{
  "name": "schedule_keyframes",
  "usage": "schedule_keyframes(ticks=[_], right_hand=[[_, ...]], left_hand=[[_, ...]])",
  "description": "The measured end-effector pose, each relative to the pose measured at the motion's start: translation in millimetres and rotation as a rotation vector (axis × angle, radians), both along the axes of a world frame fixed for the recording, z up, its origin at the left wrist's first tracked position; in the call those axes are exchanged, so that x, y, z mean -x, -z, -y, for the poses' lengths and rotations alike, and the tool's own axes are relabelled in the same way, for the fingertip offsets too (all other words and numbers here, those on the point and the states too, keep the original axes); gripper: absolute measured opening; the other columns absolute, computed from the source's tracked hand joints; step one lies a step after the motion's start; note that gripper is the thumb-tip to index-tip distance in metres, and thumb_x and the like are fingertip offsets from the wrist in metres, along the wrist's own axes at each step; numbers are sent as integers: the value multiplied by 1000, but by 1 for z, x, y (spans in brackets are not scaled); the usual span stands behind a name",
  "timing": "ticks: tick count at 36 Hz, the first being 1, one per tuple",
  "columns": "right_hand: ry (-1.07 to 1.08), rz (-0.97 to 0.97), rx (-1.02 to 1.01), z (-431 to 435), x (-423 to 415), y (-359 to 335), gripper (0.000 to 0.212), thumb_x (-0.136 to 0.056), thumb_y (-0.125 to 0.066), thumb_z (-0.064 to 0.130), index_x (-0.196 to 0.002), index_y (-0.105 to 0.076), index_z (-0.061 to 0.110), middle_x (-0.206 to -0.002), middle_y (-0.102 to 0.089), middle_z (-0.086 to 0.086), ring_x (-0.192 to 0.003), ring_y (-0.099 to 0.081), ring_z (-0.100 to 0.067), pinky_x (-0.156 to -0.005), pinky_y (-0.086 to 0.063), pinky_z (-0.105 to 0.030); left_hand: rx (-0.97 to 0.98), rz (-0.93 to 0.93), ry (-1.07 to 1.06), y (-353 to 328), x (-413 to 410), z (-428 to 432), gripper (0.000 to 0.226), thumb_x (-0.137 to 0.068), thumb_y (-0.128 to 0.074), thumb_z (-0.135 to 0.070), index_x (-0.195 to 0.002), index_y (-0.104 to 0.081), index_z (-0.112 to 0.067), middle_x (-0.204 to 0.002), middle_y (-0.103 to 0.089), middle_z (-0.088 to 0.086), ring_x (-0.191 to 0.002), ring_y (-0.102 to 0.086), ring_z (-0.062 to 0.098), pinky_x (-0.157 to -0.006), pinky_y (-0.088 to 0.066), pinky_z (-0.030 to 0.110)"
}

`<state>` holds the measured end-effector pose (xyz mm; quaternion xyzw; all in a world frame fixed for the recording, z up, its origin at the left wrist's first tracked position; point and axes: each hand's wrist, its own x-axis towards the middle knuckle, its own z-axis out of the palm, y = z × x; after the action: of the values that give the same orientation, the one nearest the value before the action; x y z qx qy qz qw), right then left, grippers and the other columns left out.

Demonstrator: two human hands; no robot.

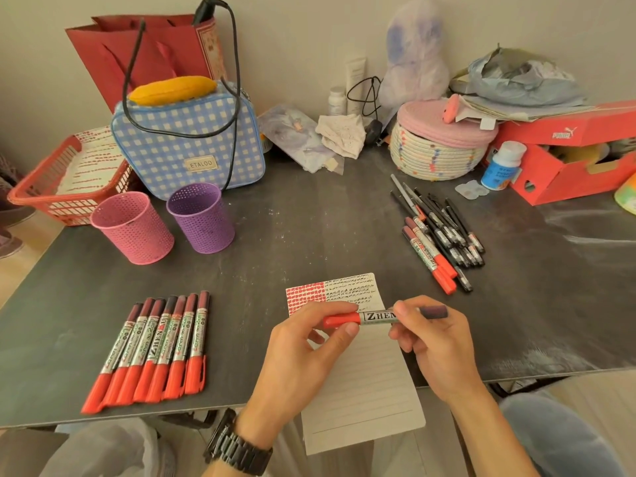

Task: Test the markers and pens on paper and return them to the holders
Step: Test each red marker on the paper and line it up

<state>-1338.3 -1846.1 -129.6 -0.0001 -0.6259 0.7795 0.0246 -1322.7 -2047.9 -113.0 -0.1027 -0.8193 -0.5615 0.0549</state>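
Observation:
I hold one red-capped marker [377, 317] level over the lined paper [364, 380]. My left hand [303, 352] pinches its red cap and my right hand [430, 342] grips the barrel near the dark end. The paper's top carries red and black test marks. A row of several red-capped markers [155, 349] lies at the left. A loose pile of black pens and red markers [440, 235] lies at the right. The pink holder [134, 228] and the purple holder [203, 218] stand upright behind the row, nothing showing above their rims.
A blue checked bag [186, 146] and a red basket [51, 184] sit behind the holders. A woven basket with a pink lid [437, 146], a small bottle [500, 165] and a red shoebox [571, 156] crowd the back right. The paper overhangs the table's front edge.

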Motion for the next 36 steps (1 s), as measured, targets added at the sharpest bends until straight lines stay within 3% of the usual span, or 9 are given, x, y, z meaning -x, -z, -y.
schedule_keyframes(ticks=[8,18,23,27,31,33,36], right_hand=[[-38,8,0,-3,1,0,52,-70,-85,61,-85,-79,12,-64,-68,-14,-52,-50,-17,-52,-43,-23],[-90,8,-15,-5,-1,-4,55,-67,-86,61,-89,-80,11,-67,-70,-15,-50,-49,-16,-50,-42,-22],[-287,21,-273,-9,-9,-22,33,-78,-79,50,-95,-81,22,-79,-75,-11,-47,-49,-12,-46,-41,-22],[-371,-11,-559,-3,-23,-24,16,-94,-65,48,-98,-74,34,-75,-73,2,-63,-56,-13,-60,-41,-18],[-342,-48,-573,10,-39,-26,16,-98,-60,46,-101,-71,36,-66,-59,6,-61,-51,-1,-61,-38,-13],[-318,-29,-458,17,-45,-28,14,-99,-61,41,-99,-73,33,-63,-55,3,-54,-47,-2,-56,-36,-10],[-287,121,-182,31,-56,-28,19,-97,-61,41,-97,-74,27,-60,-47,4,-45,-31,-4,-43,-27,-13]], left_hand=[[63,-45,6,1,1,3,22,-93,-71,-30,-113,-72,-39,-109,-71,-22,-100,-67,10,-77,-52,22],[179,-211,-15,-2,1,0,22,-89,-77,-30,-110,-73,-34,-104,-69,-20,-88,-68,7,-76,-43,7],[346,-233,26,-9,-2,16,19,-92,-71,-37,-111,-69,-39,-109,-64,-24,-92,-66,7,-77,-48,13],[480,-260,77,-16,-10,30,19,-93,-67,-43,-111,-69,-40,-110,-62,-26,-99,-61,-2,-79,-55,27],[394,-160,92,-25,-16,39,24,-90,-74,-37,-113,-70,-40,-111,-64,-25,-106,-63,6,-88,-54,34],[290,-87,124,-29,-18,41,41,-87,-77,-35,-125,-63,-41,-117,-66,-22,-116,-61,11,-97,-50,36],[-185,73,199,-36,-21,42,58,-86,-76,-28,-140,-54,-34,-134,-64,-5,-126,-59,20,-102,-48,34]])
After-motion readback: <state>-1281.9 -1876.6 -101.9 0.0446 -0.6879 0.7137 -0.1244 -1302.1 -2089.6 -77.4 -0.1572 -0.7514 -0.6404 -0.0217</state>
